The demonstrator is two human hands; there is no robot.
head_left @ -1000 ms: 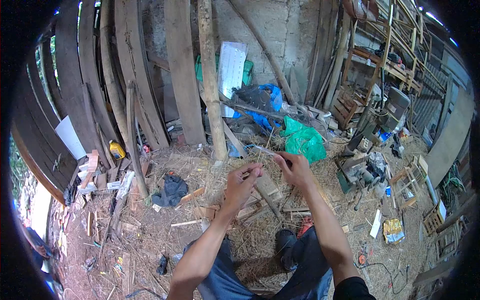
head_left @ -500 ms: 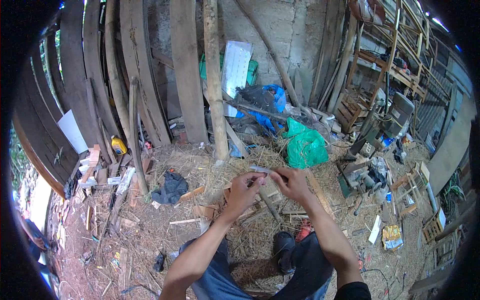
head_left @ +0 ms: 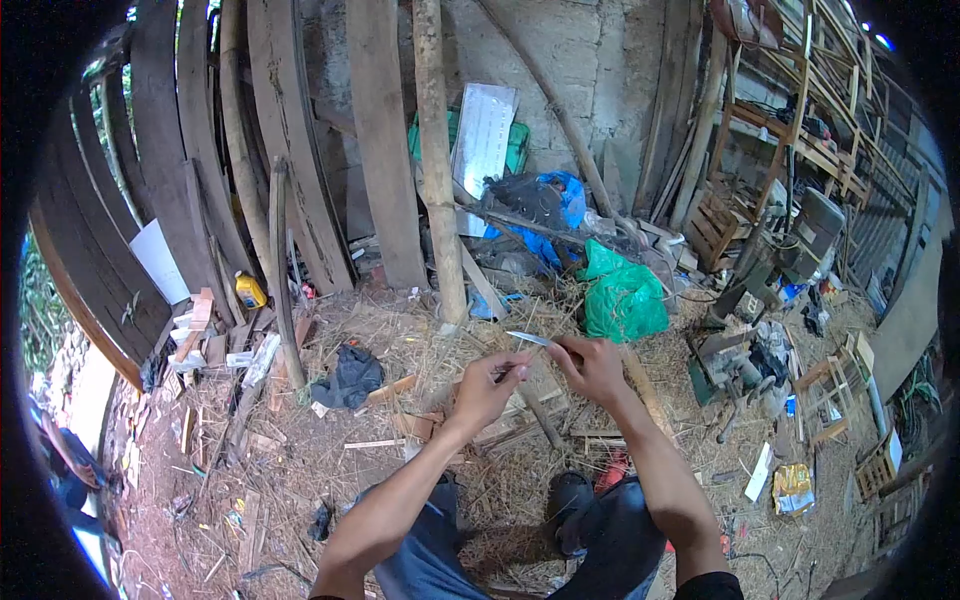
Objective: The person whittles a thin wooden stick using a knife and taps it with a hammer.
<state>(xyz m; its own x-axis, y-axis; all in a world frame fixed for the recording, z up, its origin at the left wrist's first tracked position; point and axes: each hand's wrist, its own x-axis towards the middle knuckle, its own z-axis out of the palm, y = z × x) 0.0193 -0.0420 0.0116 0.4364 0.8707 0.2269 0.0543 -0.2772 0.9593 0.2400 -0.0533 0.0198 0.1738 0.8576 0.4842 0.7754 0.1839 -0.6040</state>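
Observation:
My right hand [head_left: 592, 370] is closed around a small knife [head_left: 529, 338], its thin pale blade pointing left over the straw-strewn floor. Most of the handle is hidden in my fingers. Just left of the blade, my left hand [head_left: 488, 388] has its thumb and fingertips pinched together. Whatever sits in that pinch, if anything, is too small to name. A narrow gap shows between the two hands, both held out above my knees.
Beyond my hands lies a green plastic bag [head_left: 628, 302], right of a wooden post [head_left: 437, 160]. A black bag [head_left: 350, 377] lies to the left. A machine [head_left: 800, 240] stands at the right. Wood offcuts and straw litter the ground around my boots [head_left: 570, 500].
My hands have drawn slightly apart, and the knife blade now shows more clearly between them. The view has shifted a little, so the surroundings sit slightly further right.

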